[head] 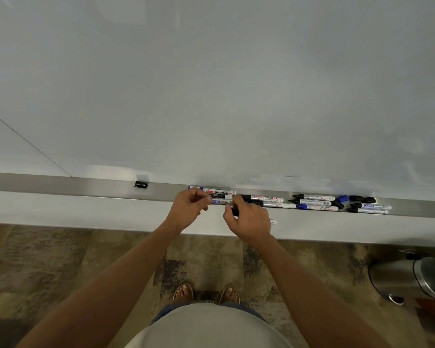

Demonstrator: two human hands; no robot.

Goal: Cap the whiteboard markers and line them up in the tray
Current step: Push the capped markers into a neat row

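A long metal tray [60,183] runs under the whiteboard [211,84]. Three markers [220,192] lie side by side at its middle. My left hand [189,209] pinches the left end of the front one, a blue-lettered marker [221,202]. My right hand [249,219] is closed around another marker: a black end [234,212] shows by the thumb and a white end [273,221] sticks out on the right. Its fingertips touch the right end of the blue-lettered marker. Further right lie two capped markers [269,201], three uncapped ones [314,202], loose caps [362,199] and two more markers [371,208].
A single black cap [141,184] sits on the tray far to the left. A steel pedal bin [412,280] stands on the patterned carpet at the lower right. My sandalled feet [206,293] are close to the wall below the tray.
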